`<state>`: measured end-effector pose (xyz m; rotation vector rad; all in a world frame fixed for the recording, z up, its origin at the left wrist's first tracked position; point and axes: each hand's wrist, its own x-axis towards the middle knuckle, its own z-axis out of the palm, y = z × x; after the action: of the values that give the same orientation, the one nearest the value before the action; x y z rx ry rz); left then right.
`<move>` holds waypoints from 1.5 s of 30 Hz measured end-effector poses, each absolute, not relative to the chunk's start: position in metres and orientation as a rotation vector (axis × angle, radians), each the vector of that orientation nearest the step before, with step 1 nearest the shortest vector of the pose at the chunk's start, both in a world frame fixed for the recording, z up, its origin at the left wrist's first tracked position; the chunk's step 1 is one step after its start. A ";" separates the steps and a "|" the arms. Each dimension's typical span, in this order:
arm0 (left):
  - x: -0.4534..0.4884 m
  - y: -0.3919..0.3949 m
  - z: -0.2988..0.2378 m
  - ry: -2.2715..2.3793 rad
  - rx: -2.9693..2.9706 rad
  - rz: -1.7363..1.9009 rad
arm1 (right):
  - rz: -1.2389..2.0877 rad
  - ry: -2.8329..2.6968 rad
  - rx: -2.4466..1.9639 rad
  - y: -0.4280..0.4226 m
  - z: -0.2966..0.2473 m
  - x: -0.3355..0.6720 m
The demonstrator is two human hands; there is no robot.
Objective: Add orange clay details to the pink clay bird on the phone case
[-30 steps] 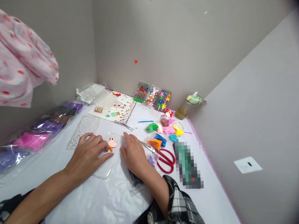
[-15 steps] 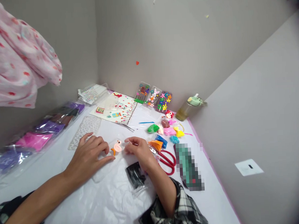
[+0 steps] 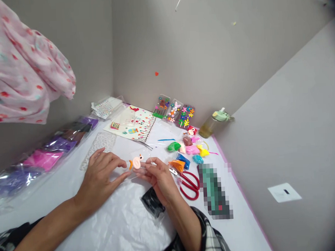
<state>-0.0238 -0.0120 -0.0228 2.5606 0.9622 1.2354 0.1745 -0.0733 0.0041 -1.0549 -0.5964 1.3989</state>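
A small pale pink clay bird (image 3: 137, 162) with an orange tail sits on a clear plastic sheet (image 3: 148, 154), between my two hands. My right hand (image 3: 158, 174) pinches the sheet from the right, some fingers showing beneath it by the bird's body. On the other side, my left hand (image 3: 104, 170) curves toward the orange tail, thumb and forefinger apart. Whether those tips touch the sheet's edge is hard to make out. Below my right wrist lies a black packet (image 3: 152, 202) in clear wrap, partly covered by the forearm.
Red-handled scissors (image 3: 191, 185) lie right of my right hand, near orange clay (image 3: 177, 165) and several wrapped clay lumps. A bottle (image 3: 213, 123) stands by the wall. Decorated cases (image 3: 174, 109) lean at the back. Left are an embossed sheet (image 3: 101, 143) and bagged clay packs (image 3: 45, 159).
My right hand has turned and slid fingers under the clear sheet. The bird has shifted slightly up and right. My left hand stays beside it. The whole view has shifted a little.
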 end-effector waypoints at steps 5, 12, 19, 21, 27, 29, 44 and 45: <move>-0.023 -0.011 -0.023 0.970 2.566 1.247 | 1.422 -0.594 -1.011 -0.076 0.007 0.171; -0.023 -0.011 -0.023 0.966 2.566 1.247 | 1.431 -0.601 -0.998 -0.076 0.005 0.171; -0.022 -0.011 -0.022 0.954 2.583 1.238 | 1.448 -0.618 -1.003 -0.076 0.005 0.173; -0.022 -0.012 -0.021 0.946 2.596 1.240 | 1.450 -0.618 -1.004 -0.076 0.005 0.173; -0.021 -0.013 -0.017 0.896 2.666 1.307 | 1.461 -0.615 -1.004 -0.075 0.005 0.172; -0.022 -0.012 -0.016 0.881 2.690 1.329 | 1.458 -0.610 -1.002 -0.075 0.005 0.172; -0.031 -0.002 -0.026 0.931 2.453 1.272 | 1.413 -0.633 -1.001 -0.074 -0.003 0.175; -0.031 -0.002 -0.026 0.933 2.441 1.264 | 1.413 -0.635 -1.003 -0.074 -0.002 0.175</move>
<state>-0.0306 -0.0025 -0.0255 2.4408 0.9332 1.2644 0.1748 -0.0740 -0.0017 -1.0025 -0.6354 1.4128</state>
